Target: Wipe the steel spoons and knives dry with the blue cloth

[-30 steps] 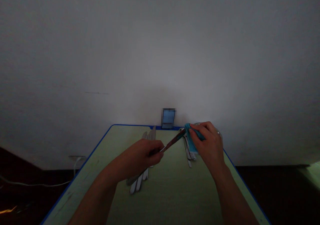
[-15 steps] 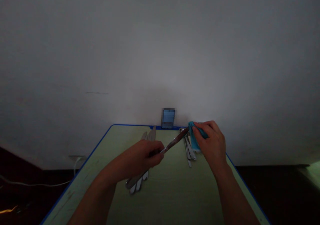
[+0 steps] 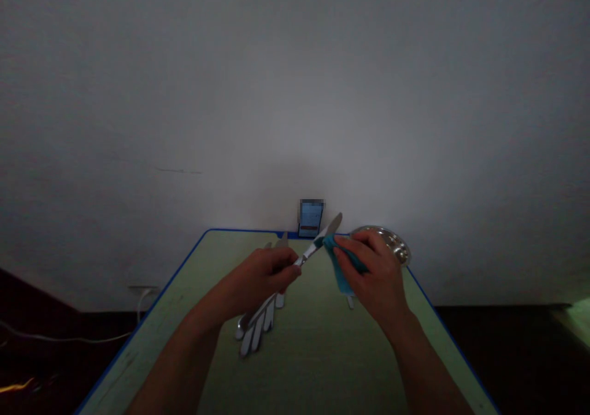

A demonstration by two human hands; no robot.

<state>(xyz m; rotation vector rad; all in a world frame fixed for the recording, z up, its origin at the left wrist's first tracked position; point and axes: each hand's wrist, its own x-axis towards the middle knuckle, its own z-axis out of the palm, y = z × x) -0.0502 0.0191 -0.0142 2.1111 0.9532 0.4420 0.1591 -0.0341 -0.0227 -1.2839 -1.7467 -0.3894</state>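
My left hand [image 3: 274, 273] is closed around the handle of a silver table knife [image 3: 332, 225], whose blade points up and to the right. In my right hand [image 3: 371, 267] is a blue-green cloth [image 3: 342, 275], pinched at the knife where blade and handle meet. Under my left hand lie several more table knives [image 3: 257, 335] side by side, their blades partly hidden behind it. One light handle end [image 3: 350, 302] of a piece of cutlery shows below the cloth; the rest of it is covered.
A round shiny metal dish [image 3: 397, 245] sits at the table's back right corner, partly behind my right hand. A phone [image 3: 311, 218] stands upright at the back edge against the wall. The pale green table [image 3: 322, 366] has a blue rim. A white cable [image 3: 92, 341] hangs at the left.
My right hand and the cloth have moved left and down the blade from its tip, baring the blade end. The metal dish has come into view behind the hand.
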